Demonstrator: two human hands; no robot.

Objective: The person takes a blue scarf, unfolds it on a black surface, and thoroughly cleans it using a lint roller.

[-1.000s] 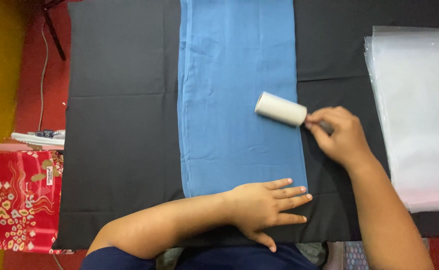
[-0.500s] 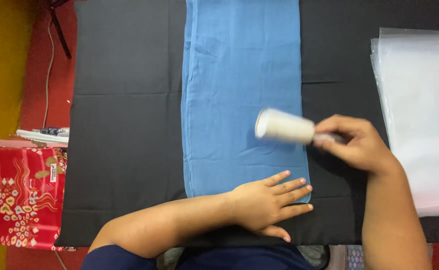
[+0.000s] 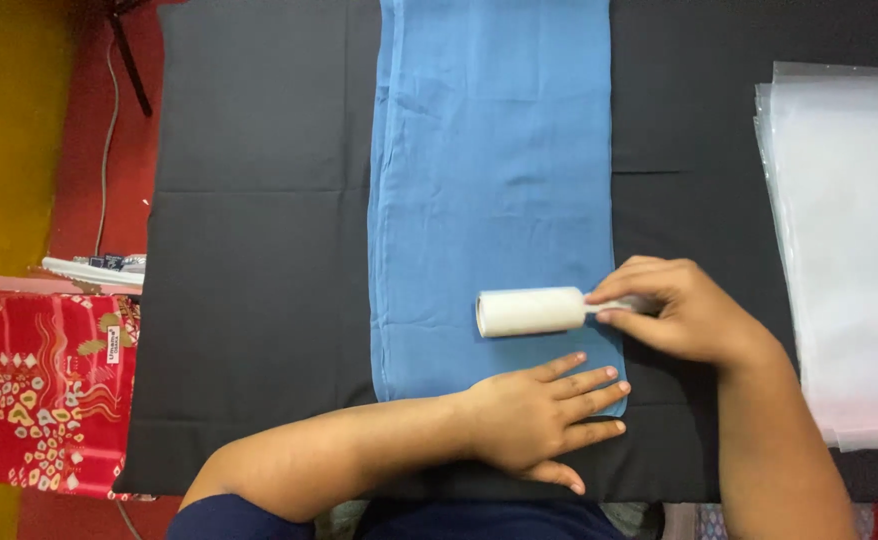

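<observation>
Our right hand [image 3: 684, 320] pinches the lint roller [image 3: 531, 311] by its handle, roller lying on the blue cloth [image 3: 489, 180]. Our left hand [image 3: 544, 420], fingers spread, presses the cloth's near edge flat.

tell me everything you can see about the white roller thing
The lint roller is a white cylinder on a thin pale handle. It lies sideways on the lower part of the blue cloth, its open end facing left. The right hand grips the handle at the cloth's right edge. The left hand presses flat on the cloth just below it, not touching the roller.
</observation>
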